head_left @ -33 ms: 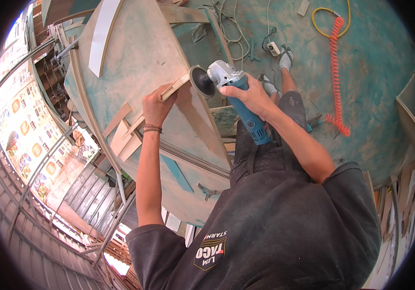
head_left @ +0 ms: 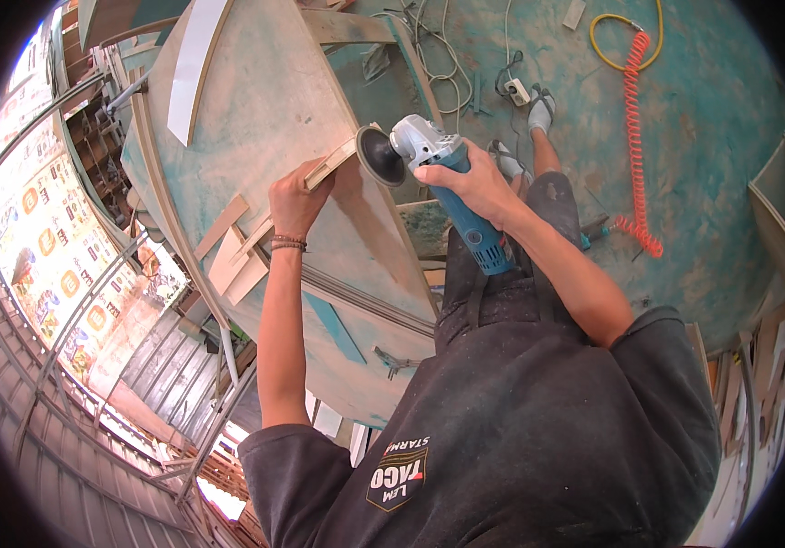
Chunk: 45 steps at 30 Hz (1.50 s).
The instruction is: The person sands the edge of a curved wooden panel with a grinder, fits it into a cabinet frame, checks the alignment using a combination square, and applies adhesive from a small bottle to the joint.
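My right hand (head_left: 476, 187) is wrapped round the blue body of an angle grinder (head_left: 471, 224), whose grey head points away to the left. Its round dark disc (head_left: 379, 157) meets the end of a narrow wooden strip (head_left: 332, 162), or sits right against it. Closed round the other end of that strip is my left hand (head_left: 297, 203), with a bracelet at the wrist. The strip is held over the edge of a large dusty workbench (head_left: 269, 110). Left-hand fingertips are partly hidden behind the wood.
Wooden offcuts (head_left: 239, 265) lie on the bench by my left wrist, and a curved white strip (head_left: 193, 78) lies farther off. On the green floor are a power strip (head_left: 516, 91), loose cables (head_left: 442, 64) and a coiled orange hose (head_left: 632, 137). A box-like panel (head_left: 780, 187) stands at right.
The grinder and its disc have shifted very slightly left and down. My left hand and the wooden strip look the same.
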Motion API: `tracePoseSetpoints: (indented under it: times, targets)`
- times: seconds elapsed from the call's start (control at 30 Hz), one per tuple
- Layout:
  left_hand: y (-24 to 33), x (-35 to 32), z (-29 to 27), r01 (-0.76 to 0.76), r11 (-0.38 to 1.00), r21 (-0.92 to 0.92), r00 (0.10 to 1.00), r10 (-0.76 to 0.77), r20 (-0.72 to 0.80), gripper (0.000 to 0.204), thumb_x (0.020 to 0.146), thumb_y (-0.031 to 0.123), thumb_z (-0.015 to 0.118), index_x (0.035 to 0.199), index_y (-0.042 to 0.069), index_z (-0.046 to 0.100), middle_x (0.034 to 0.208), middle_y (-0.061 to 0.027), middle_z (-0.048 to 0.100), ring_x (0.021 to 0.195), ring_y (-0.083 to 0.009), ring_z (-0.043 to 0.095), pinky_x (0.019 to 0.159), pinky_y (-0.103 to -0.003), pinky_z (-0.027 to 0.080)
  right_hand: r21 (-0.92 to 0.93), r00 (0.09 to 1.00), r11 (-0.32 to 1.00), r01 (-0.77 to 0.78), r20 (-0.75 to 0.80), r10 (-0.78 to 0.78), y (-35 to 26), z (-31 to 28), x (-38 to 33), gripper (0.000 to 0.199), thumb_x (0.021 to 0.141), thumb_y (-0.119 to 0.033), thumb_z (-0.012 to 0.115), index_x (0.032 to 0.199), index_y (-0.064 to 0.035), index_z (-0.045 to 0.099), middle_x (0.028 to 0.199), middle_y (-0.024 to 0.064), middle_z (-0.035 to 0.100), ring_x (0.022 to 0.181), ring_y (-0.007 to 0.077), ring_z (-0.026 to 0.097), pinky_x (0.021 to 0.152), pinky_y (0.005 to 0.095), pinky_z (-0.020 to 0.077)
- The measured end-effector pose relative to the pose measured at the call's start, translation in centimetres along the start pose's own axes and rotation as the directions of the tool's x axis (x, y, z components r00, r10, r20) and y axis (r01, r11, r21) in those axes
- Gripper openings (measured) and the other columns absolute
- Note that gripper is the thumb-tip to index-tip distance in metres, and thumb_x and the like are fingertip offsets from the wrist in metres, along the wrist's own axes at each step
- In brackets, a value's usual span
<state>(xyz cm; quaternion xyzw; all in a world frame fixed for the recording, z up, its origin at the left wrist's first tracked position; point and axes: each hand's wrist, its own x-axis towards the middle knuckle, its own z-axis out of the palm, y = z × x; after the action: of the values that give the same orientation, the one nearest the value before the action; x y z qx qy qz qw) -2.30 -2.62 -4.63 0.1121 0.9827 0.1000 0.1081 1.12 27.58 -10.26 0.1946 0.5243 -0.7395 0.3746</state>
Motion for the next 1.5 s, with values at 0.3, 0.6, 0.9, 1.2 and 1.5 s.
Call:
tracePoseSetpoints:
  times: [0.3,0.6,0.9,1.2,1.5]
  targets:
    - [-0.2,-0.2,0.0,0.017,1.0,0.003,1.0,-0.017,0.006,0.018,0.082,0.022,0.079,0.097,0.014,0.078,0.088,-0.007,0.075,0.073,-0.0271,0.072,0.063,-0.033,0.057,0.014,0.997,0.997,-0.08,0.001,0.08,1.3,-1.1,1.6,0.075,0.075,-0.049,0.082,0.125,0.0022,0.06,0.109,0.0131,0.066,0.1,0.0213,0.065,0.085,0.0339,0.0513]
    - [-0.5,-0.4,0.3,0.023,1.0,0.003,1.0,-0.023,-0.004,0.017,0.082,0.023,0.079,0.096,0.014,0.079,0.086,-0.0075,0.075,0.071,-0.027,0.072,0.062,-0.034,0.057,-0.014,1.0,1.0,-0.003,-0.007,0.003,0.6,-0.4,0.7,0.077,0.074,-0.05,0.082,0.126,0.0025,0.06,0.108,0.0132,0.066,0.097,0.0211,0.065,0.082,0.0342,0.0521]
    - [-0.6,-0.4,0.3,0.036,0.999,-0.013,0.999,-0.037,-0.005,0.018,0.082,0.024,0.079,0.097,0.014,0.079,0.086,-0.0077,0.075,0.071,-0.0265,0.072,0.062,-0.033,0.057,-0.019,0.997,0.997,-0.076,-0.025,0.075,1.8,-1.2,2.1,0.075,0.075,-0.047,0.082,0.126,0.0027,0.059,0.106,0.0111,0.066,0.096,0.0204,0.065,0.082,0.034,0.0522]
    - [-0.2,-0.3,0.1,0.025,0.999,0.023,1.0,-0.025,0.015,0.018,0.081,0.022,0.08,0.097,0.013,0.079,0.086,-0.0071,0.076,0.072,-0.0257,0.073,0.063,-0.032,0.057,0.017,0.997,0.997,-0.071,0.006,0.071,1.7,-1.0,1.8,0.077,0.075,-0.048,0.082,0.129,0.002,0.058,0.11,0.0125,0.065,0.099,0.0212,0.064,0.084,0.0341,0.0509]
    - [0.2,-0.2,0.0,0.044,0.999,-0.025,0.999,-0.044,-0.002,0.016,0.081,0.02,0.079,0.096,0.013,0.079,0.086,-0.0062,0.076,0.072,-0.0263,0.072,0.064,-0.033,0.057,0.049,0.991,0.991,-0.128,-0.023,0.129,3.1,-2.0,2.5,0.08,0.074,-0.051,0.081,0.13,0.0012,0.059,0.113,0.0131,0.065,0.101,0.0219,0.063,0.085,0.035,0.0501]
